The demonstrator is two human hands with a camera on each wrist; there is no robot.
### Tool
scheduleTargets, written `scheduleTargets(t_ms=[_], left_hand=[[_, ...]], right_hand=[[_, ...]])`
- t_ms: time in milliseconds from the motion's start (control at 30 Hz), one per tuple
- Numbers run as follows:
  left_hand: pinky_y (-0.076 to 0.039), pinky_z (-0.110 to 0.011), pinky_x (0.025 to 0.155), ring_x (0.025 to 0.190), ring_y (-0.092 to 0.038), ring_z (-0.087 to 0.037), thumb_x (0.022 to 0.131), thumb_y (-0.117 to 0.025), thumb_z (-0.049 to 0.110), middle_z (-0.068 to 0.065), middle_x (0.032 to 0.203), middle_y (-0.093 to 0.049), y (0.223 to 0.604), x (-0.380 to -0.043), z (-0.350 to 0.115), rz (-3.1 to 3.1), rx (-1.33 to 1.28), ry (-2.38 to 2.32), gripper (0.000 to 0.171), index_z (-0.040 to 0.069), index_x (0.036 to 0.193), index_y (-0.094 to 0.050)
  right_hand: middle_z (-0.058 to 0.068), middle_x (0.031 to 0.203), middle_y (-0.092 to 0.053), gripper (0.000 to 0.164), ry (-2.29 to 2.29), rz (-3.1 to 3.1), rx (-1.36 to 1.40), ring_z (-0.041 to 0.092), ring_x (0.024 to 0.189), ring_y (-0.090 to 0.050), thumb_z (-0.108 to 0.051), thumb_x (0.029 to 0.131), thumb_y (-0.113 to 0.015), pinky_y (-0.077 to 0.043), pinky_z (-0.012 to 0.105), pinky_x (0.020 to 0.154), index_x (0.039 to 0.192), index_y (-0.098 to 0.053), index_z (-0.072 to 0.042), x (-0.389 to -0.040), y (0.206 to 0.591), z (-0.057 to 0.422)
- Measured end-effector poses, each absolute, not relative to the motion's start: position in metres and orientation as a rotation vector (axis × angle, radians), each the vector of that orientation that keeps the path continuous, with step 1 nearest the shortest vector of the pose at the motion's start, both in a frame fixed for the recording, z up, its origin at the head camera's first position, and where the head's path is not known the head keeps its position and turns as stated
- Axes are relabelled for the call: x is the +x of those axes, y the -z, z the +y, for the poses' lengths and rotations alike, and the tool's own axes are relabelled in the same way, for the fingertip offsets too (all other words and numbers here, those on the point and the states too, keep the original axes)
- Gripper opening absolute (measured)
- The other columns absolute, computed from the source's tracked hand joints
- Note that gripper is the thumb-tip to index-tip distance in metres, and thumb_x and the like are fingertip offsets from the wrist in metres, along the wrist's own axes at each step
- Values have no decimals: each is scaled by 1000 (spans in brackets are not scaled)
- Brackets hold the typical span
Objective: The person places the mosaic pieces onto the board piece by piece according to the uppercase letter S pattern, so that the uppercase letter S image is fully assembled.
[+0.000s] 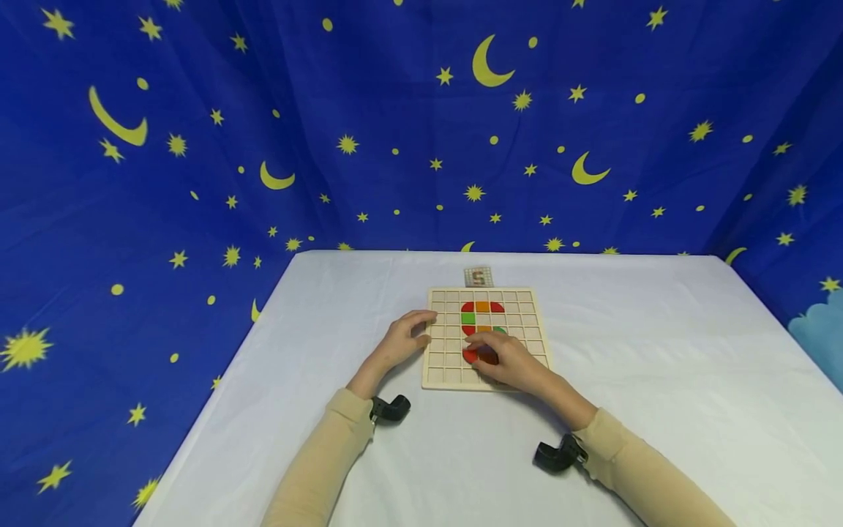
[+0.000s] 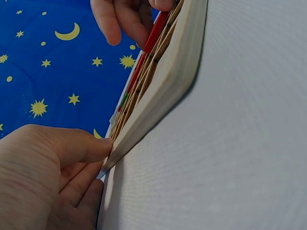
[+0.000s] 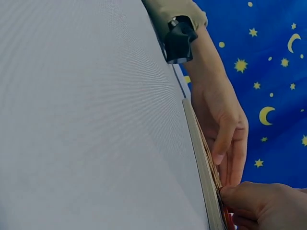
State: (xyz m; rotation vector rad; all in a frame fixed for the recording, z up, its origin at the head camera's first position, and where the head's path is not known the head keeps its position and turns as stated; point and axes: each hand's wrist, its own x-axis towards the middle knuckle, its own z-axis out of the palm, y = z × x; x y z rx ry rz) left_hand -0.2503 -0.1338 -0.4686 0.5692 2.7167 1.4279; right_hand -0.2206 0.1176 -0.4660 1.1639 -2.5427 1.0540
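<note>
A square wooden grid board (image 1: 443, 375) lies on the table, with red, orange and green pieces set in some of its cells. My left hand (image 1: 399, 338) rests at the board's left edge, thumb and fingertips touching the rim with relaxed fingers. Over the lower middle of the board, my right hand (image 1: 516, 362) pinches a red piece (image 1: 470, 356) with a rounded side between thumb and fingers. In the left wrist view this red piece (image 2: 156, 31) stands up above the grid between the fingers. Above it, a red piece (image 1: 497, 307) and a green piece (image 1: 468, 318) sit in cells.
Behind the board lies a small pattern card (image 1: 478, 277) showing a figure on a grid. A white cloth covers the table (image 1: 658, 351). Blue curtains (image 1: 408, 110) with yellow moons and stars hang behind and at the sides. Each wrist wears a black camera (image 1: 558, 455).
</note>
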Motion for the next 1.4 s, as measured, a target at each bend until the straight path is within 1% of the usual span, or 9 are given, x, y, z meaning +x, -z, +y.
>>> scheduleTargets(t_ms=[233,433,600,700,867,1067,1167,1300,1400], left_hand=[[-38,-32,106,123,-48,-24,85,-62,-3,-10,132,-53,469,-250,-134,2717,571,-1435,45,3,130,-56],[-38,-31,106,123,-49,-24,85,-63,-3,-11,131,-53,469,-250,-134,2720,576,-1443,45,3,129,-56],[-38,-32,106,123,-48,-25,85,-62,-3,-12,132,-52,466,-249,-133,2706,584,-1445,45,1,130,-55],[-38,-33,106,123,-48,-27,86,-61,-4,-13,132,-52,465,-248,-132,2697,592,-1450,45,1,130,-55],[-38,-32,106,123,-48,-26,86,-61,-4,-13,132,-52,466,-248,-131,2689,593,-1455,45,1,130,-55],[-38,-31,105,123,-48,-26,86,-61,-4,-13,132,-52,467,-248,-131,2691,614,-1449,45,1,130,-54],[-38,-32,106,122,-48,-26,85,-61,-4,-13,132,-52,467,-248,-131,2698,605,-1449,45,1,130,-55],[-37,-35,106,122,-48,-27,85,-62,-4,-13,131,-52,466,-248,-133,2709,604,-1444,46,1,130,-55],[-37,-36,106,122,-48,-28,85,-62,-4,-13,131,-53,464,-249,-134,2713,611,-1438,46,1,130,-55]], right_hand=[[0,104,-67,35,-1062,-2521,1173,19,99,-61,-10,82,-72,-53,39,84,115,-63,-4,-220,468,118],[0,107,-66,36,-1060,-2555,1193,19,102,-61,-12,84,-71,-51,40,88,118,-62,-4,-219,466,118],[4,112,-65,32,-1068,-2561,1176,23,106,-59,-12,83,-71,-50,42,90,114,-64,-6,-217,466,119],[3,112,-65,31,-1090,-2564,1154,22,107,-59,-12,83,-71,-50,41,91,113,-65,-6,-217,467,120],[5,107,-67,36,-1193,-2511,1125,24,102,-62,-10,83,-72,-51,45,88,117,-61,-2,-218,460,127],[8,108,-67,39,-1251,-2464,922,30,101,-62,-5,82,-71,-48,53,90,119,-59,-1,-219,444,165],[9,106,-68,37,-1207,-2451,767,31,99,-62,-4,84,-70,-48,52,88,119,-58,-1,-220,440,192],[10,105,-68,31,-1155,-2451,536,31,99,-62,-10,88,-68,-48,48,90,117,-60,-2,-219,439,224],[11,104,-68,29,-1139,-2460,420,32,100,-61,-14,90,-65,-48,49,88,116,-60,-2,-216,439,238]])
